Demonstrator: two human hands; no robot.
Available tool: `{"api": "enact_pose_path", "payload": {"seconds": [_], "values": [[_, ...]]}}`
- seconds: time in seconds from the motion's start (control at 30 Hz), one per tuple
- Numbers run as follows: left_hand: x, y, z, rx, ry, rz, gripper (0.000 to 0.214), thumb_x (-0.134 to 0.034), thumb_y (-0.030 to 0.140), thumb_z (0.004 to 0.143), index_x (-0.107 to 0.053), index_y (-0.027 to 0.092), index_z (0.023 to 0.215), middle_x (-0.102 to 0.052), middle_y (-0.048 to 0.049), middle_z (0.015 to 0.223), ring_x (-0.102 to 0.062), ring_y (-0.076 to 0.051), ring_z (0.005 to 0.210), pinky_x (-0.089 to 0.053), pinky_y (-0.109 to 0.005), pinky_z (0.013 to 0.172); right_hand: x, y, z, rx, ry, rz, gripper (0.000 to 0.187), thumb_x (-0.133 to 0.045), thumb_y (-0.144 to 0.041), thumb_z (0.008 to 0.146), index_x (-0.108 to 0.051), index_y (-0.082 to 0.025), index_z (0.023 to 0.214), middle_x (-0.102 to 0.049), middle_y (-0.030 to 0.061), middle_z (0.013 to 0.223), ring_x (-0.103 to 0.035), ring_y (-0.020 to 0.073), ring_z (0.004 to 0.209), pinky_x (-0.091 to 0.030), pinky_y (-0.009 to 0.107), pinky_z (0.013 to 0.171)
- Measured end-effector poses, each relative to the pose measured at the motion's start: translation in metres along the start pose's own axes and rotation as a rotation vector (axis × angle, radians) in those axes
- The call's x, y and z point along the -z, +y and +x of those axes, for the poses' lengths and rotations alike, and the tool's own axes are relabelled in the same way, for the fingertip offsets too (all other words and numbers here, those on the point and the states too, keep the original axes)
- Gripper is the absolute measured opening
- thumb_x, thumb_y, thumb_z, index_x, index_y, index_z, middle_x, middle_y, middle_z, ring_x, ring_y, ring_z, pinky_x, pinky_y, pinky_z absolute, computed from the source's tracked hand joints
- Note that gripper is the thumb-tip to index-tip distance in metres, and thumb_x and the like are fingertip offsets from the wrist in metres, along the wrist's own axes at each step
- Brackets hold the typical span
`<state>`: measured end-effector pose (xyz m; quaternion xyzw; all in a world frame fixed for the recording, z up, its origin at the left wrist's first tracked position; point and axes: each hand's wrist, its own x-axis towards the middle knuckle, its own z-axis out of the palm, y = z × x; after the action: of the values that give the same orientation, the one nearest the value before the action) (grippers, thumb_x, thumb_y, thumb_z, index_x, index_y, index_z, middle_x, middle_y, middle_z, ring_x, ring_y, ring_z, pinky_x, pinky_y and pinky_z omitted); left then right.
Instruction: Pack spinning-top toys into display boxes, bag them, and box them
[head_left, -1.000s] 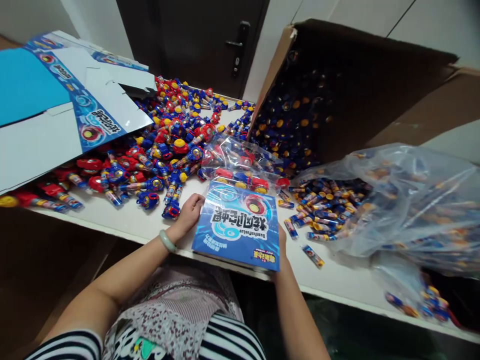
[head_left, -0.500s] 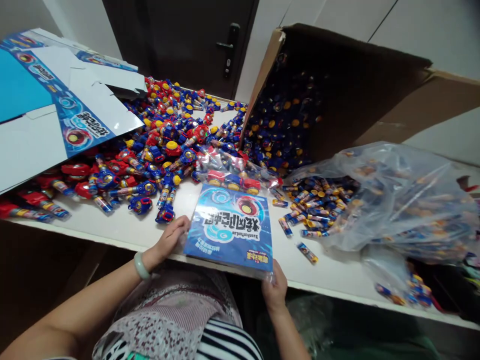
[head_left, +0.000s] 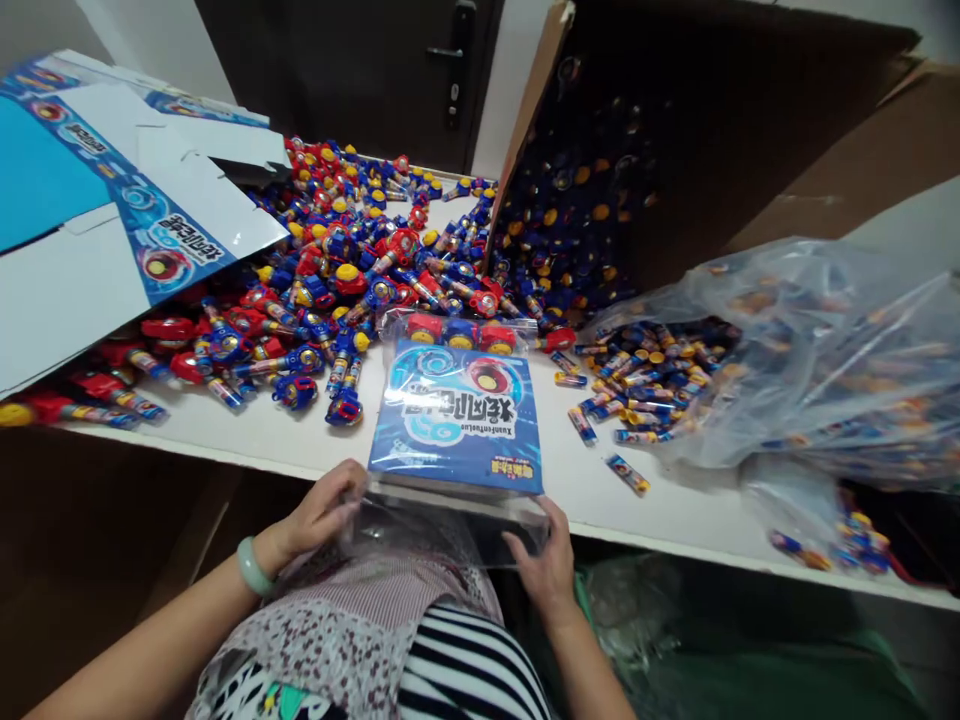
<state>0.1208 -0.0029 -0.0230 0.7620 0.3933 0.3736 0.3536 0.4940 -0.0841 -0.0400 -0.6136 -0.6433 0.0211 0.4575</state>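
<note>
From the head view, I see the blue box (head_left: 454,425) lying face up at the near edge of the table (head_left: 690,510), inside a clear bag (head_left: 431,530) whose slack end hangs toward the person. The left hand (head_left: 319,510) has its fingers pinching that end's left side; the right hand (head_left: 547,560) has thumb and forefinger parted at the other, grip unclear. Holding both sides probably spreads the film while the table carries the weight.
</note>
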Motion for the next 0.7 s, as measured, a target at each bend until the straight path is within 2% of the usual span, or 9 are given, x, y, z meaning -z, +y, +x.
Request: {"api": "enact_pose_path", "payload": {"seconds": [0.03,0.1,0.17,0.23,0.3,0.37,0.53,0.63,0.7], "values": [[-0.003,-0.004,-0.003,-0.02,0.021,0.039,0.037,-0.063,0.054,0.086,-0.064,0.019,0.1,-0.066,-0.0137,0.104,-0.064,-0.027,0.099,-0.056,-0.041,0.086,-0.006,0.0,0.004,-0.034,0.016,-0.035,0.052,-0.075,-0.051,0.08,-0.065,-0.02,0.121,-0.074,0.0141,0.109,-0.073,0.0303,0.099,-0.063,0.047,0.081],[-0.013,-0.01,-0.006,0.021,0.092,0.058,0.038,-0.07,0.049,0.082,-0.062,0.02,0.106,-0.066,-0.0132,0.109,-0.063,-0.028,0.104,-0.055,-0.043,0.09,-0.015,0.0,0.014,-0.1,-0.019,-0.035,0.047,-0.07,-0.058,0.082,-0.071,-0.019,0.108,-0.076,0.0127,0.098,-0.074,0.029,0.091,-0.063,0.045,0.078],[-0.023,-0.012,-0.007,0.149,0.181,0.001,0.024,-0.06,0.045,0.09,-0.062,0.022,0.099,-0.066,-0.0084,0.097,-0.064,-0.023,0.092,-0.055,-0.038,0.083,-0.018,-0.002,0.02,-0.132,-0.065,0.013,0.037,-0.058,-0.053,0.092,-0.074,-0.02,0.09,-0.077,0.0092,0.084,-0.074,0.0247,0.08,-0.062,0.04,0.074],[-0.026,-0.01,-0.008,0.273,0.21,-0.127,0.024,-0.05,0.045,0.096,-0.061,0.023,0.094,-0.064,-0.0043,0.085,-0.061,-0.018,0.077,-0.053,-0.031,0.072,-0.017,-0.007,0.019,-0.177,-0.066,0.049,0.037,-0.051,-0.045,0.098,-0.075,-0.02,0.087,-0.077,0.0079,0.082,-0.074,0.0218,0.077,-0.062,0.035,0.071],[-0.021,-0.006,-0.011,0.329,0.153,-0.243,0.028,-0.052,0.048,0.096,-0.06,0.022,0.092,-0.061,-0.0029,0.079,-0.056,-0.016,0.07,-0.05,-0.027,0.066,-0.011,-0.012,0.009,-0.198,-0.075,0.096,0.033,-0.052,-0.04,0.099,-0.075,-0.019,0.089,-0.078,0.0073,0.084,-0.075,0.0207,0.077,-0.062,0.033,0.072],[-0.011,-0.002,-0.013,0.299,0.002,-0.287,0.033,-0.054,0.051,0.094,-0.062,0.019,0.088,-0.062,-0.0041,0.079,-0.057,-0.016,0.071,-0.049,-0.027,0.067,-0.004,-0.016,-0.004,-0.141,-0.12,0.165,0.031,-0.053,-0.039,0.098,-0.076,-0.021,0.086,-0.078,0.0069,0.083,-0.075,0.0208,0.078,-0.062,0.034,0.074],[0.004,-0.001,-0.002,0.051,-0.303,-0.13,0.037,-0.051,0.047,0.097,-0.067,0.018,0.083,-0.068,-0.0081,0.083,-0.062,-0.019,0.08,-0.051,-0.031,0.078,0.001,-0.02,-0.012,0.048,-0.23,0.227,0.027,-0.057,-0.04,0.096,-0.078,-0.023,0.092,-0.079,0.0078,0.088,-0.076,0.0226,0.087,-0.064,0.038,0.078],[-0.004,0.001,0.014,0.026,-0.333,-0.084,0.033,-0.052,0.044,0.095,-0.071,0.019,0.086,-0.072,-0.0087,0.085,-0.066,-0.021,0.082,-0.051,-0.032,0.08,-0.001,-0.028,0.005,0.067,-0.314,0.296,0.03,-0.056,-0.043,0.097,-0.078,-0.023,0.09,-0.079,0.0075,0.086,-0.077,0.022,0.084,-0.064,0.036,0.075],[-0.006,0.009,0.021,0.082,-0.258,-0.075,0.033,-0.054,0.044,0.094,-0.071,0.018,0.085,-0.072,-0.0072,0.082,-0.065,-0.02,0.079,-0.052,-0.031,0.077,0.005,-0.038,0.019,0.014,-0.335,0.345,0.031,-0.056,-0.042,0.097,-0.078,-0.022,0.089,-0.079,0.0072,0.084,-0.076,0.0206,0.078,-0.063,0.034,0.07]]}}
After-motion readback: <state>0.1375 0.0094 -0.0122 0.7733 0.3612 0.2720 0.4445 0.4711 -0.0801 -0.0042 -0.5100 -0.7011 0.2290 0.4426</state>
